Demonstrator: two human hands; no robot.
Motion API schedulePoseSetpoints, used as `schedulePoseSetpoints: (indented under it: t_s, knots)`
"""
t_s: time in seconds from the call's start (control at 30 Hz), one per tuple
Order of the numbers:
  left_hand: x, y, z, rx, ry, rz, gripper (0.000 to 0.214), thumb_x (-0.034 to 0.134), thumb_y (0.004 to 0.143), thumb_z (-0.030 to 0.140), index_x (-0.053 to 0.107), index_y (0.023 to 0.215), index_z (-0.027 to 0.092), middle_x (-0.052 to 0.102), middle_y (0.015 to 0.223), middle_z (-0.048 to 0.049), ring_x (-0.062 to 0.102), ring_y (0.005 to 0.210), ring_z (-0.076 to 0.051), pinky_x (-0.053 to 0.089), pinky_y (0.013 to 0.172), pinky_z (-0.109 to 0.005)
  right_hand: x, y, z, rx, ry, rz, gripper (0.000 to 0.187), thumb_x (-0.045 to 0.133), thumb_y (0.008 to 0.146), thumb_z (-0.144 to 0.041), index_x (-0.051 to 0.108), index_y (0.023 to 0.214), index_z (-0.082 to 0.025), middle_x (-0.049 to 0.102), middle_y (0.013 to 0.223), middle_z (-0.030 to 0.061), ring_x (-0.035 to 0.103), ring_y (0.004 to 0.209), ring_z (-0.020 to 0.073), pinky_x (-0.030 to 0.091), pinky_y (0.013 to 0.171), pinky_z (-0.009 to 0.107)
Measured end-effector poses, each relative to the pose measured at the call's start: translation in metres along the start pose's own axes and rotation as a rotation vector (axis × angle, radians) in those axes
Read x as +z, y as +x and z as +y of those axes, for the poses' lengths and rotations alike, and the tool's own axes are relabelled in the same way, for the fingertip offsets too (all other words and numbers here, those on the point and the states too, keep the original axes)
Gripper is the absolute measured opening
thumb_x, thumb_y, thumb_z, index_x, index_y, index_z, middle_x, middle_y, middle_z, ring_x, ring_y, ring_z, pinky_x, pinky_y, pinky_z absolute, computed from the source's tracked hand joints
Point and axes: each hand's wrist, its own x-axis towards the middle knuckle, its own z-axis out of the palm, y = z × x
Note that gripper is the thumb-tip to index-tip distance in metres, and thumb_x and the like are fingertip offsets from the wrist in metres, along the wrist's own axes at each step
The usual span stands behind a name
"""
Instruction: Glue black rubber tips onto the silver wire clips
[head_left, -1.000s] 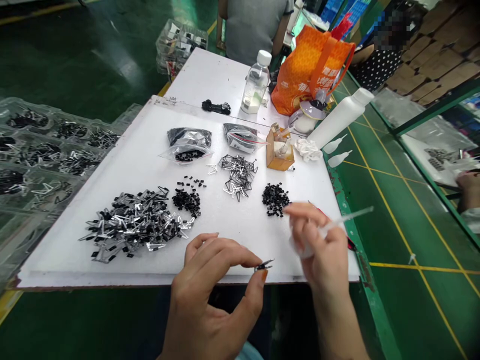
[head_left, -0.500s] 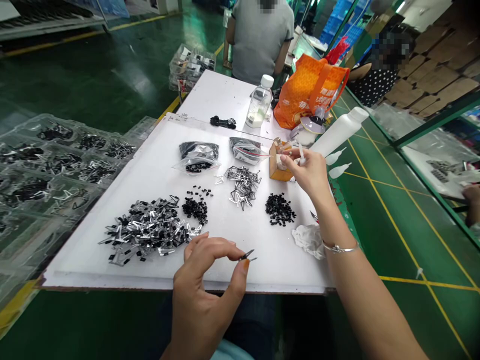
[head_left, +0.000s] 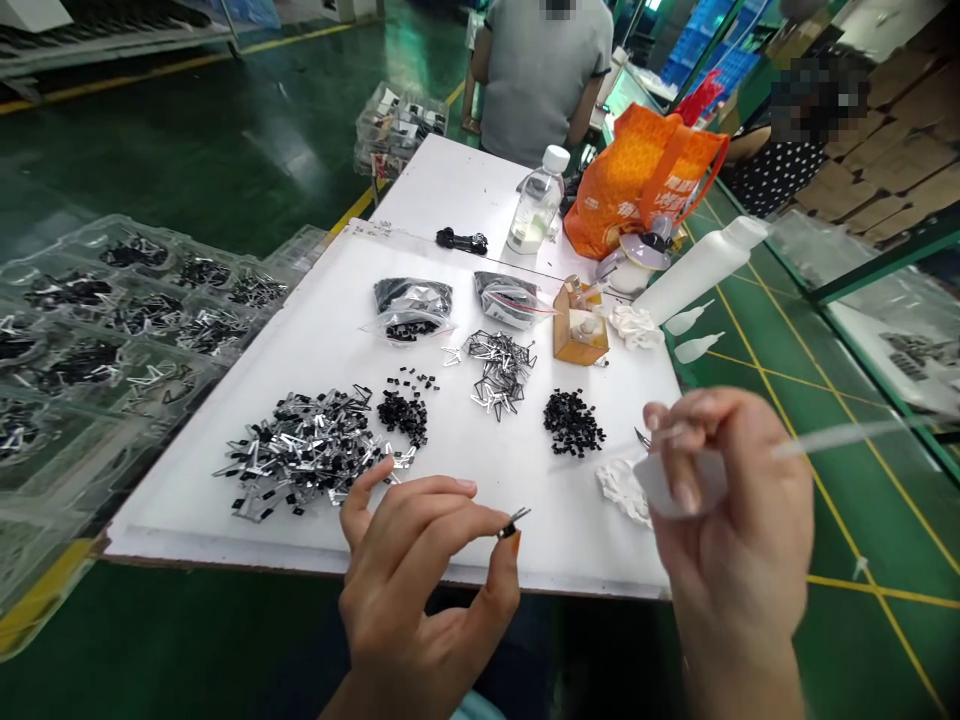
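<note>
Between the thumb and forefinger of my left hand [head_left: 435,580] is a small metal clip [head_left: 519,518] with a black end, its two thin prongs pointing up and right. My right hand [head_left: 735,520], blurred by motion, is closed around a translucent white dropper [head_left: 694,480]. A thin tip of the dropper reaches left towards the clip, apart from it. Left of my left hand lies a heap of metal clips with black caps [head_left: 300,450]. Beyond are a small pile of black caps [head_left: 403,415], bare clips [head_left: 501,370] and another black-cap pile [head_left: 571,422].
A small wooden box [head_left: 581,345] stands near the table's right edge, beside crumpled tissue [head_left: 636,327] and a white bottle [head_left: 709,270]. Another crumpled tissue [head_left: 622,490] lies near my right hand. Two zip bags [head_left: 412,305] lie farther back. Divided plastic trays [head_left: 135,320] stand at left.
My right hand has come back from the wooden box towards me and now holds the dropper up near the clip. My left hand stays low, still pinching the clip; the view has shifted slightly.
</note>
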Motion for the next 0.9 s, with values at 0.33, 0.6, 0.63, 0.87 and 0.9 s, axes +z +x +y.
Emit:
schedulePoseSetpoints:
  t_s: [0.33, 0.6, 0.63, 0.87, 0.9]
  knots:
    - [0.004, -0.001, 0.002, 0.013, 0.002, -0.030, 0.027, 0.072, 0.078, 0.002, 0.065, 0.089, 0.025, 0.071, 0.076, 0.0026, 0.074, 0.079, -0.022, 0.035, 0.113, -0.060, -0.005, -0.037, -0.002, 0.002, 0.081, -0.053, 0.018, 0.069, 0.100, -0.033, 0.077, 0.086, -0.023, 0.063, 0.066, -0.0034, 0.044, 0.046, 0.0055, 0.025, 0.038, 0.024]
    - [0.001, -0.003, 0.005, -0.060, -0.051, -0.048, 0.029, 0.072, 0.078, 0.001, 0.065, 0.090, 0.027, 0.072, 0.078, 0.0044, 0.074, 0.082, -0.021, 0.034, 0.116, -0.057, -0.007, -0.017, 0.008, -0.238, -0.123, 0.158, 0.024, 0.067, 0.098, -0.039, 0.072, 0.082, -0.023, 0.060, 0.065, -0.0046, 0.038, 0.042, 0.0071, 0.031, 0.046, 0.027]
    - [0.001, -0.003, 0.006, -0.119, -0.103, -0.061, 0.028, 0.071, 0.079, 0.002, 0.066, 0.090, 0.028, 0.072, 0.080, 0.0052, 0.073, 0.083, -0.020, 0.035, 0.117, -0.055, -0.009, -0.003, 0.014, -0.335, -0.209, 0.251, 0.023, 0.067, 0.098, -0.038, 0.072, 0.082, -0.023, 0.061, 0.065, -0.0044, 0.039, 0.043, 0.0082, 0.033, 0.048, 0.028]
    - [-0.005, 0.000, 0.010, -1.009, -0.654, -0.238, 0.011, 0.082, 0.086, 0.037, 0.077, 0.083, 0.027, 0.079, 0.084, 0.0010, 0.073, 0.088, -0.019, 0.056, 0.081, -0.025, -0.023, 0.106, 0.063, -0.446, -0.715, 0.213, 0.033, 0.058, 0.098, -0.047, 0.076, 0.092, -0.019, 0.076, 0.083, 0.0086, 0.069, 0.075, 0.0253, 0.049, 0.073, 0.040]
    - [-0.006, 0.002, 0.009, -1.083, -0.720, -0.249, 0.017, 0.086, 0.082, 0.041, 0.077, 0.083, 0.026, 0.079, 0.083, 0.0002, 0.073, 0.086, -0.018, 0.057, 0.079, -0.024, -0.023, 0.115, 0.065, -0.442, -0.790, 0.174, 0.035, 0.055, 0.100, -0.047, 0.075, 0.092, -0.019, 0.077, 0.086, 0.0094, 0.069, 0.078, 0.0262, 0.049, 0.076, 0.040]
